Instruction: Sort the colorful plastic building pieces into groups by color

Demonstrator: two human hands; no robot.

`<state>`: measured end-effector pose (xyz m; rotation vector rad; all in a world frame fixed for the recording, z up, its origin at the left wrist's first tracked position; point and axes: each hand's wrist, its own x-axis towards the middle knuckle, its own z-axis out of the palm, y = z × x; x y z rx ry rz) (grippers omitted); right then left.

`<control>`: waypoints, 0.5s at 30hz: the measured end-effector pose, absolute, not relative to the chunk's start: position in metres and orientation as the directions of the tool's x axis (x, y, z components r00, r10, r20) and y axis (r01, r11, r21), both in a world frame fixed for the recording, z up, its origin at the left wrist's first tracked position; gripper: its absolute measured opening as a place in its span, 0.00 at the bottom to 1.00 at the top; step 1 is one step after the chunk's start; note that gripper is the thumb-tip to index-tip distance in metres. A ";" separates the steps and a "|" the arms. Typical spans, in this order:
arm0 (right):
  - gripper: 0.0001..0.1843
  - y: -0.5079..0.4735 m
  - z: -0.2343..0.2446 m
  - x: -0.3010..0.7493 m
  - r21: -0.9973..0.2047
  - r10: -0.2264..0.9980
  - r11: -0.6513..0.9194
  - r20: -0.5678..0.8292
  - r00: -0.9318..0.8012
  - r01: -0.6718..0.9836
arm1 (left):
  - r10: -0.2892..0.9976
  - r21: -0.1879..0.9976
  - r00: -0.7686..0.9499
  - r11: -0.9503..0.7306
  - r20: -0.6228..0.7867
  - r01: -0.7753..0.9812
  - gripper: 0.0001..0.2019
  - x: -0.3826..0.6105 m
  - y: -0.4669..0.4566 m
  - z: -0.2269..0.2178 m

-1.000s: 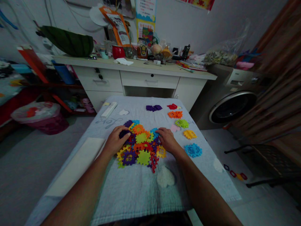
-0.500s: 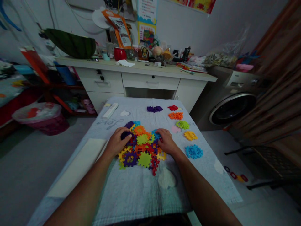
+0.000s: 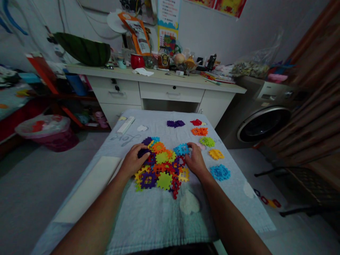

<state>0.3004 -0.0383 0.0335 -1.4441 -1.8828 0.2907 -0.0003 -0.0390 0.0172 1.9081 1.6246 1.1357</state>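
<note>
A mixed pile of notched plastic building tiles (image 3: 164, 180) in purple, orange, green, yellow, red and blue lies mid-table. At its left edge my left hand (image 3: 132, 160) is closed, thumb and fingers around a purple tile (image 3: 142, 152). My right hand (image 3: 196, 160) pinches a blue tile (image 3: 181, 149) with a window-like cutout, at the pile's upper right. Sorted by colour along the right are groups of blue tiles (image 3: 220, 172), yellow tiles (image 3: 216, 154), green tiles (image 3: 207, 141), orange tiles (image 3: 199, 131) and red tiles (image 3: 196, 122). Purple tiles (image 3: 175, 123) lie at the far middle.
A pale cloth (image 3: 164, 226) covers the table. On its left lie a white board (image 3: 87, 191) and a white narrow box (image 3: 125, 125). Behind stands a cluttered white desk (image 3: 170, 92), with a washing machine (image 3: 261, 113) to its right. A chair (image 3: 302, 187) is at right.
My right hand has moved slightly right, drawing the blue tile out from the pile's upper right. My left hand stays on the purple tile. The view has shifted a little.
</note>
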 end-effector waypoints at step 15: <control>0.24 -0.057 0.067 0.359 -0.525 0.839 0.271 0.540 0.069 0.807 | 0.948 0.754 -0.004 -0.251 0.319 0.607 0.17 0.002 -0.040 0.020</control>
